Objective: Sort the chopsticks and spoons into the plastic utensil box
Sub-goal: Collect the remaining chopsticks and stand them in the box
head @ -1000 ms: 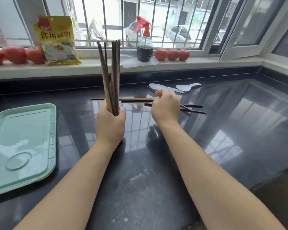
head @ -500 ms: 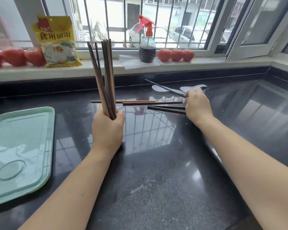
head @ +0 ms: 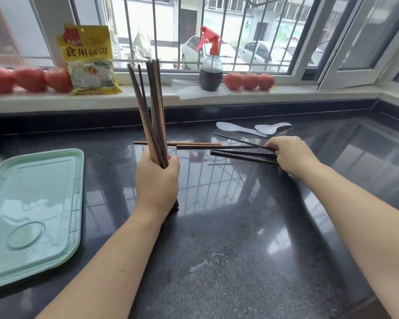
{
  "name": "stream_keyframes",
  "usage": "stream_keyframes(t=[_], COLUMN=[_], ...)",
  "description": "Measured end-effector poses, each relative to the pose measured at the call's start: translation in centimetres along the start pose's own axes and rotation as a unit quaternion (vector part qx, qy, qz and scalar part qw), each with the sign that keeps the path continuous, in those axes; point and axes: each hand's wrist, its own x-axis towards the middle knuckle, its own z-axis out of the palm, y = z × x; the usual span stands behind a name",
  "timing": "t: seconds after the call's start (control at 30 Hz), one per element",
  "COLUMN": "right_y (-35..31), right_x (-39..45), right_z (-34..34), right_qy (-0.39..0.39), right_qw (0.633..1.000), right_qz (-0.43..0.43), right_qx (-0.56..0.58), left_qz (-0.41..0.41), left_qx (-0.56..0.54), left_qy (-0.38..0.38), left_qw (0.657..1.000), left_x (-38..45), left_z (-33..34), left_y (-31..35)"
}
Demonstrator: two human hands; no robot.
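Several loose chopsticks [head: 237,153] lie on the dark worktop [head: 217,249] under the right hand [head: 290,157] pinching their ends, so it should gather them parallel before adding them to the upright bundle [head: 152,116] gripped by the left hand [head: 157,180].

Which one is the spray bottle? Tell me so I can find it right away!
Look along the white windowsill under the barred window. Near its middle, on a bit of white paper, stands the spray bottle, just left of three tomatoes. It is the only thing there with a red trigger top, and it holds dark liquid.
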Motion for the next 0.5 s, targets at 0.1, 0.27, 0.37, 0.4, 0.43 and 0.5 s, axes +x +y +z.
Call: stream_keyframes(t=[0.1,0.27,0.37,0.4,0.43,0.5], right_y=[0.3,-0.3,-0.5,-0.5,-0.9,-2.4], right_x=[0.0,0.1,-0.3,-0.3,-0.3,-0.4], right_z=[-0.2,-0.2,-0.2,-0.4,-0.9,-2.3], right_qy=[-0.054,-0.058,-0.032,-0.004,0.029,0.078], right_qw=[0.997,0.993,0.993,0.996,0.997,0.997], right_qz=[-0.025,-0.043,-0.052,-0.043,-0.033,-0.011], right_qx=[-0.05,-0.091,-0.099,-0.084,-0.061,-0.001], left_qz=[0.0,0.001,-0.006,-0.01,-0.011,-0.007], left_qx=[-0.008,-0.015,-0.021,-0.023,-0.022,-0.014], left_qy=[-0.006,-0.007,-0.003,0.0,0.004,0.01], left_qw=[1.0,1.0,1.0,1.0,1.0,1.0], left_x=[0.0,0.0,0.1,0.1,0.2,0.2], left_z=[0.0,0.0,0.0,0.0,-0.1,0.0], left_y=[-0.1,0.0,-0.2,-0.2,-0.2,-0.2])
